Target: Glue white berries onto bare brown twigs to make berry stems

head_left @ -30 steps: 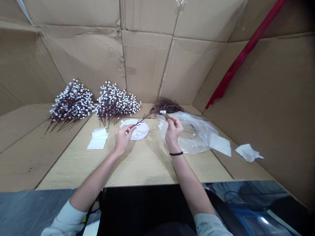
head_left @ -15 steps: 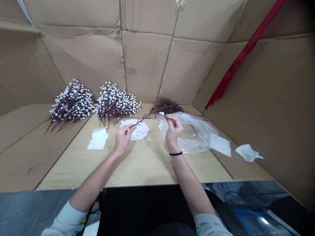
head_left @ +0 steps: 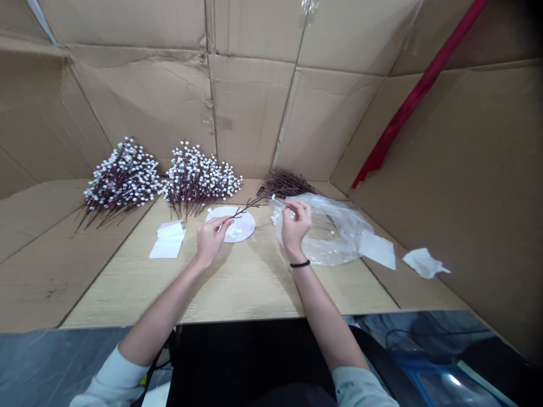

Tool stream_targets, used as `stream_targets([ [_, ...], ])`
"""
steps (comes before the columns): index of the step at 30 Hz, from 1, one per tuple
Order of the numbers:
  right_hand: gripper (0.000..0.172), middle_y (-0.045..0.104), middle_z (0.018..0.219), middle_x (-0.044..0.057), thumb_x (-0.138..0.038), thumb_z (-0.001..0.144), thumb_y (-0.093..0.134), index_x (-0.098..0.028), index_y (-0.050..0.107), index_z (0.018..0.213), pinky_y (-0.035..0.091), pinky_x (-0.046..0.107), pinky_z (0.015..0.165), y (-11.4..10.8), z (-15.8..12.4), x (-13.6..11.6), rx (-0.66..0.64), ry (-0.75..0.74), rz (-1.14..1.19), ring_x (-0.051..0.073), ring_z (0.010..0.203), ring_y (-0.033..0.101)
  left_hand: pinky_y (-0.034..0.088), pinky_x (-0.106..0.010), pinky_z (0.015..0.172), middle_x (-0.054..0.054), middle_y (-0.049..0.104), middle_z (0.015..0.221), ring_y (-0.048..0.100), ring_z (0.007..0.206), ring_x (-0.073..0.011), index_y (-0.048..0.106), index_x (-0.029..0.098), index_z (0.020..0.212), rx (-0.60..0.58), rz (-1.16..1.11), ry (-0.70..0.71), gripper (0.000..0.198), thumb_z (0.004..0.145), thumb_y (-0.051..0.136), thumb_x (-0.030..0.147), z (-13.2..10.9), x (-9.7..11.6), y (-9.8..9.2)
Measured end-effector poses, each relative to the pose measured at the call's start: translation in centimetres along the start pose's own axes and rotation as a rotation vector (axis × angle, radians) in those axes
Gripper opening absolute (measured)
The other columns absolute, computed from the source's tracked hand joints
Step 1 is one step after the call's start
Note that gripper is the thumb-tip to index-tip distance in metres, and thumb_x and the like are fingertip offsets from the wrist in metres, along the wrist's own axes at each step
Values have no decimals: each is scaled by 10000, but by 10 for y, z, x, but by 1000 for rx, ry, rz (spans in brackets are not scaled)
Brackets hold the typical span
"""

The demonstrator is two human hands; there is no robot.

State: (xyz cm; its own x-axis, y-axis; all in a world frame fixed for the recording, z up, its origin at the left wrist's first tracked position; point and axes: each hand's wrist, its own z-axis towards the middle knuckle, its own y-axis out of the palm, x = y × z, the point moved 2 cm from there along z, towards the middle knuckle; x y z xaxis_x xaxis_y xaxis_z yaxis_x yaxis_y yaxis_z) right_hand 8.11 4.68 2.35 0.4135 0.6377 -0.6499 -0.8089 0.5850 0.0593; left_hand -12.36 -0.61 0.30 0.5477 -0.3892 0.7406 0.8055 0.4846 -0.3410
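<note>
My left hand (head_left: 210, 239) pinches a bare brown artificial branch (head_left: 245, 210) by its lower stem, its forked twigs pointing up and to the right. Below it a round white disc (head_left: 244, 229) lies on the table, with a clear blob on its middle. My right hand (head_left: 297, 226) is closed, fingertips together on a thin stick-like thing (head_left: 278, 199) with a white bit at its tip; its exact kind is too small to tell. That tip is to the right of the branch's twigs. Beneath the right hand is a clear plastic bag (head_left: 335, 249) with white berries (head_left: 275, 217) at its left.
Two piles of white-berried branches, the left pile (head_left: 123, 175) and the middle pile (head_left: 199, 175), lie at the back. A heap of bare brown branches (head_left: 288, 183) is behind the bag. White papers (head_left: 167, 240) and crumpled tissue (head_left: 424, 263) lie around. Cardboard walls (head_left: 254, 113) enclose the table.
My right hand has shifted slightly left, and the thin thing in its fingers has tilted. My left hand keeps the branch in nearly the same place.
</note>
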Motion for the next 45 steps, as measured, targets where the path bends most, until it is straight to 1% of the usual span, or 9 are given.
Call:
stream_targets([
  [4, 173, 557, 840, 43, -128, 698, 503, -175, 652, 771, 432, 314, 797, 0, 0, 3, 10, -29, -73, 160, 837, 532, 450, -261, 663, -58, 683, 914, 614, 779, -161, 681, 194, 909, 6, 35, 11, 271, 793, 511, 369, 0, 0, 0],
  [12, 186, 566, 834, 43, -134, 691, 482, -168, 649, 766, 441, 315, 769, -1, 2, 7, 58, 51, -44, 159, 830, 539, 433, -251, 679, -50, 675, 917, 603, 784, -157, 671, 200, 913, 15, 63, 1, 273, 811, 476, 362, 1, -1, 0],
  [20, 176, 606, 816, 42, -187, 699, 491, -153, 642, 782, 440, 276, 697, 0, 3, 8, 29, 147, 66, 145, 780, 552, 374, -235, 602, -24, 632, 702, 561, 654, -137, 628, 170, 867, -24, 162, -39, 305, 853, 381, 349, 3, -1, 0],
  [24, 186, 617, 826, 42, -198, 710, 497, -152, 645, 812, 442, 279, 717, 1, 3, 9, 23, 151, 102, 140, 782, 563, 364, -237, 602, -26, 632, 723, 551, 635, -133, 604, 169, 832, -65, 137, -49, 300, 864, 346, 319, 4, -3, 2],
  [29, 209, 631, 879, 58, -230, 741, 503, -159, 650, 871, 453, 280, 729, 3, 1, 6, -37, 149, 132, 141, 815, 577, 377, -241, 622, -47, 654, 800, 556, 661, -137, 595, 162, 864, -91, 65, -81, 292, 863, 334, 293, 7, -7, 2],
  [32, 221, 646, 904, 64, -253, 762, 500, -167, 654, 895, 456, 302, 767, 4, 1, 4, -63, 120, 136, 150, 852, 582, 365, -240, 603, -42, 649, 783, 549, 645, -136, 602, 163, 774, -81, 74, -98, 304, 855, 345, 303, 8, -8, 1],
  [34, 225, 655, 923, 64, -262, 773, 500, -177, 657, 909, 452, 327, 806, 4, 1, 3, -90, 84, 122, 157, 880, 584, 348, -237, 569, -26, 631, 712, 530, 594, -131, 601, 164, 736, -88, 76, -115, 310, 845, 365, 333, 8, -7, 0],
  [40, 216, 675, 960, 40, -263, 804, 488, -231, 661, 929, 428, 359, 877, 3, 0, -2, -198, -38, 50, 157, 924, 589, 328, -236, 522, 3, 567, 558, 501, 542, -133, 649, 167, 781, -132, 63, -140, 329, 810, 407, 389, 9, -7, -1],
  [45, 237, 669, 963, 51, -258, 825, 454, -219, 653, 949, 425, 352, 859, 1, 1, 0, -177, -67, 36, 162, 917, 583, 336, -235, 530, -19, 617, 617, 529, 584, -149, 683, 178, 832, -122, 125, -183, 332, 788, 436, 396, 8, -11, 0],
])
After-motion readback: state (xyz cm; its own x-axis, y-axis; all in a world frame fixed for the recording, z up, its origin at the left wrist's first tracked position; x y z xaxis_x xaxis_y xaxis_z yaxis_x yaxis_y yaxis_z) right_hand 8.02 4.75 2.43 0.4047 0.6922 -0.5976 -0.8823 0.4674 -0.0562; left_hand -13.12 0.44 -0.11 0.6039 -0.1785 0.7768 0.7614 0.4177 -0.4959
